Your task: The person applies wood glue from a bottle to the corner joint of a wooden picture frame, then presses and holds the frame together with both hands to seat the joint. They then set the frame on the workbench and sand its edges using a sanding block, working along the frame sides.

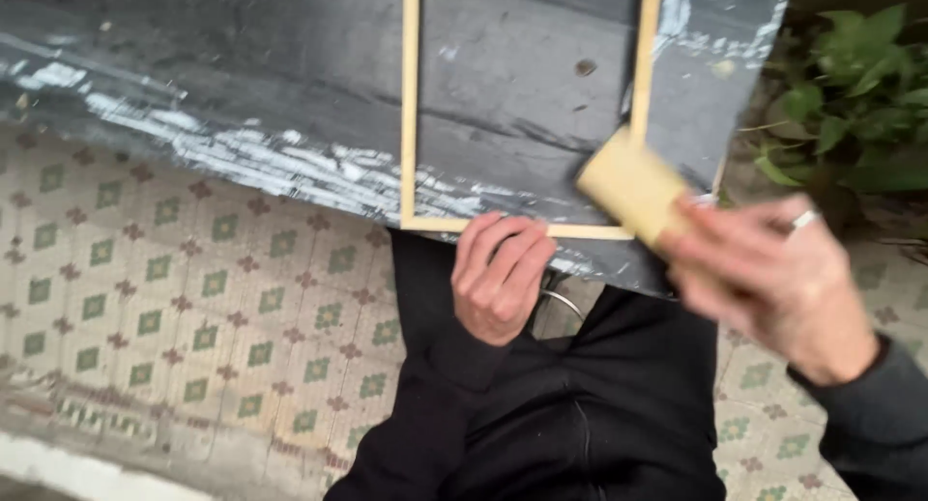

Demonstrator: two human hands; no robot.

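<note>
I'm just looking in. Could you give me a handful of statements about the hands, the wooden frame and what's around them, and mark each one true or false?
1. The left hand grips the near edge of the wooden frame. True.
2. The right hand is empty. False: it holds a tan block, blurred by motion, at the frame's near right corner.
3. The frame lies on a dark, paint-streaked board. True.
4. The floor is plain grey concrete. False: it is patterned tile with green and reddish motifs.
5. Green plants grow at the right edge. True.
6. The right hand wears a glove. False: it is bare, with a ring on one finger.
</note>
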